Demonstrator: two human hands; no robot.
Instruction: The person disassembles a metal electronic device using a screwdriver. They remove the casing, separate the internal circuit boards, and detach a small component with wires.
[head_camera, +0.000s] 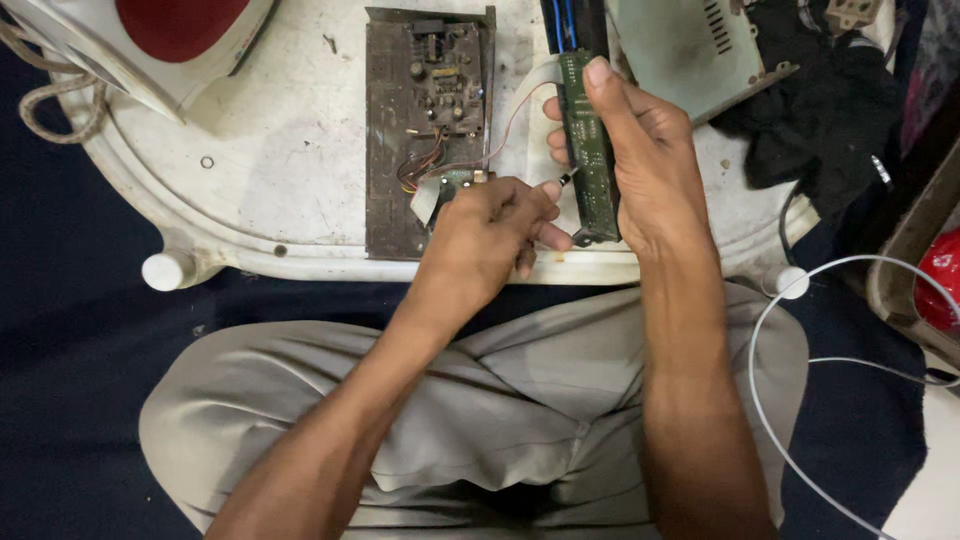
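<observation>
In the head view, the right hand (645, 150) clamps a narrow green circuit board (590, 150) between thumb and fingers, long axis running away from the person, just right of the left hand (490, 225). The left hand pinches a thin probe-like tool (562, 180) (tip touching the board's left edge) and is the nearer hand to that contact point. A brown circuit board (425, 120) with coloured wires lies flat on the white tray (270, 160), left of both hands; no label is legible.
</observation>
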